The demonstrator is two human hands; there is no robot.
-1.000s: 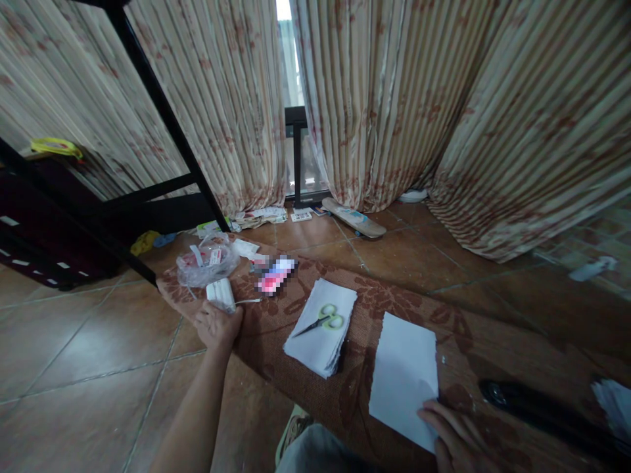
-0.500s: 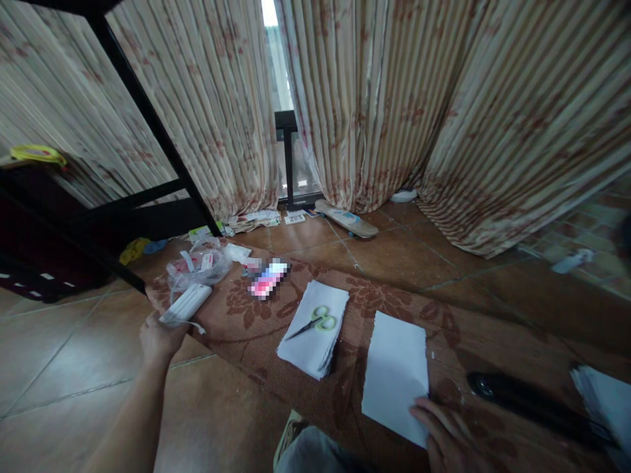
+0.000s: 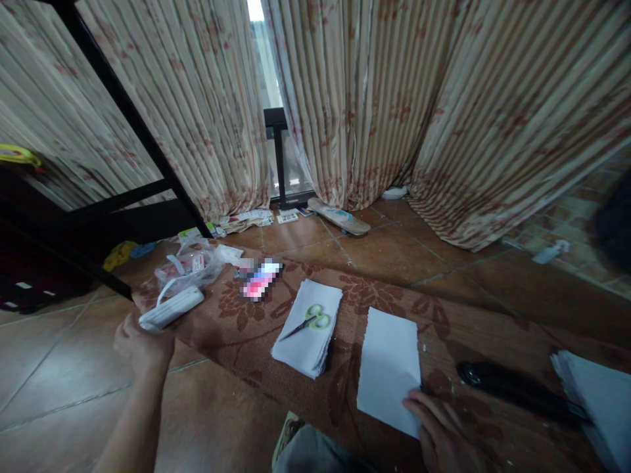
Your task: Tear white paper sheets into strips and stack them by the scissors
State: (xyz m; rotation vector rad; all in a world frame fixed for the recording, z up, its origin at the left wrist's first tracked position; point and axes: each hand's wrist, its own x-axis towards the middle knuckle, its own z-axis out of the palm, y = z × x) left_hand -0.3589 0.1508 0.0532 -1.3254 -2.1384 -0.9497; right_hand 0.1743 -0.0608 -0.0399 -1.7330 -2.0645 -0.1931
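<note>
Our left hand (image 3: 140,341) grips a white bundle (image 3: 171,307) lifted off the mat (image 3: 256,328), at 9 o'clock; right hand (image 3: 444,433) lies flat pinning the sheet (image 3: 389,368) so it stays put, scissors (image 3: 308,322) weighting the stack (image 3: 305,338)

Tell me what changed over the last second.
The left hand drew the white bundle it grips back from beside the plastic bag, out to the left past the cloth's edge. The right hand stayed pressed on the single white sheet; the scissors still lie on the paper stack.
</note>
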